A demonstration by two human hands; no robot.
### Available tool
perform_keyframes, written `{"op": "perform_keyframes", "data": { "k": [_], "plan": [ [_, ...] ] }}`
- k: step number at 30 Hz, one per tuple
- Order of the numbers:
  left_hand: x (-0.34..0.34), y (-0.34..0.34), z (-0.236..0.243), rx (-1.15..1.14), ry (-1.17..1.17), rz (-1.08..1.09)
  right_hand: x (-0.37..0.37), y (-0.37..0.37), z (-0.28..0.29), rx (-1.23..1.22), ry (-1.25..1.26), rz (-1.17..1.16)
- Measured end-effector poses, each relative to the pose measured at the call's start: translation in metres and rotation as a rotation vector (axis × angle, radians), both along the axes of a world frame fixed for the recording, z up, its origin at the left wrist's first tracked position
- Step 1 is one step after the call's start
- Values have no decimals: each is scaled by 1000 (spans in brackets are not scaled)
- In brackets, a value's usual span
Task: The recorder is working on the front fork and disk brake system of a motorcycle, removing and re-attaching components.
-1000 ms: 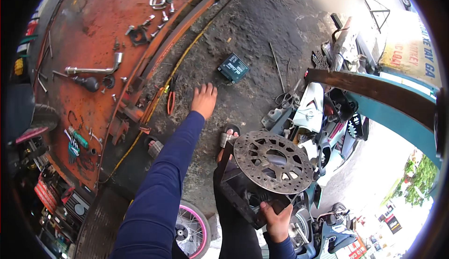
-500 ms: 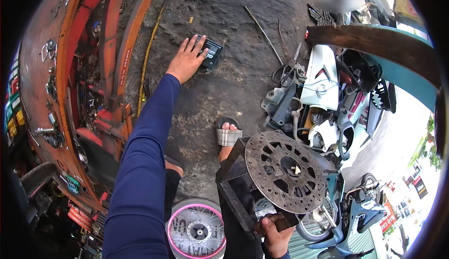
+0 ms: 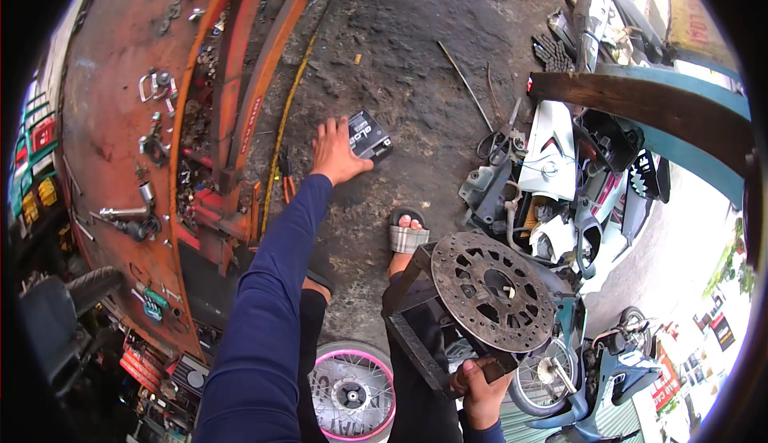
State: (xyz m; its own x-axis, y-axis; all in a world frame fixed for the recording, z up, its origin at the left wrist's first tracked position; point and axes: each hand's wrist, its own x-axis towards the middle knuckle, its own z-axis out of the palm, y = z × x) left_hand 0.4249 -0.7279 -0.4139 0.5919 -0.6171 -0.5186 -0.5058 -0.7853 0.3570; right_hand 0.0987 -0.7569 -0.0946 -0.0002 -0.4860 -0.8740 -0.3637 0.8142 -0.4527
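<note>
The left hand point(image 3: 334, 155) reaches far forward, fingers spread, touching the small dark box point(image 3: 370, 136) on the floor, just right of its fingertips; the right hand point(image 3: 480, 383) stays back, clamped on the disc point(image 3: 492, 291) assembly.

Our left hand point(image 3: 336, 153), a second ago flat on bare ground well short of the small dark box point(image 3: 370, 136), now rests against it, fingers touching its edge. Our view swings along the ground toward the box.

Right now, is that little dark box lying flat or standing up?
Lying flat: the dark box rests broad face up on the ground, left hand touching it.
</note>
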Motion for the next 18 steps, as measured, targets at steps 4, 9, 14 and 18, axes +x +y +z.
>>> {"op": "perform_keyframes", "data": {
  "k": [4, 9, 14, 18],
  "plan": [
    [-41, 98, 60, -239, 366, 493, 6, -9, 35, -43, -55, 84],
    [-92, 194, 194, -490, 648, 1020, 14, -28, 89, -61, -7, 223],
    [-145, 285, 339, -662, 821, 1358, 11, -18, 102, -101, 10, 382],
    [-247, 377, 394, -946, 965, 1619, -5, 5, 94, -161, 68, 484]
  ]
}}
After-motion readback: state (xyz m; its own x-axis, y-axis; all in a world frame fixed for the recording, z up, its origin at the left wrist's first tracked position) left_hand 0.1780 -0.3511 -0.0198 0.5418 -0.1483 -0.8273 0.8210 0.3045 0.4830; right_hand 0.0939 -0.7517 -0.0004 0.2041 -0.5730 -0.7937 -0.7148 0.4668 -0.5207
